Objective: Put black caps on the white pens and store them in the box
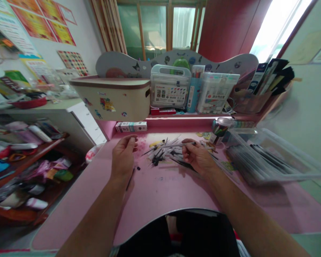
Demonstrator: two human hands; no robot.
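Note:
A heap of loose pens and pen parts (166, 151) lies on the pink desk (155, 192) between my two hands. My right hand (196, 155) is closed, pinching a thin pen (180, 144) that points left over the heap. My left hand (123, 153) rests left of the heap with its fingers curled together; what they hold is too small to make out. A dark pen refill (130, 178) and a small black cap (138, 167) lie on the desk just beside the left wrist.
A clear plastic tray (270, 157) with pens sits at the right. A tin of pens (219, 130) stands behind the right hand. A small box (131, 126), storage cases (170, 87) and a cream bin (115, 98) line the back shelf. Cluttered shelves (24, 160) stand at left.

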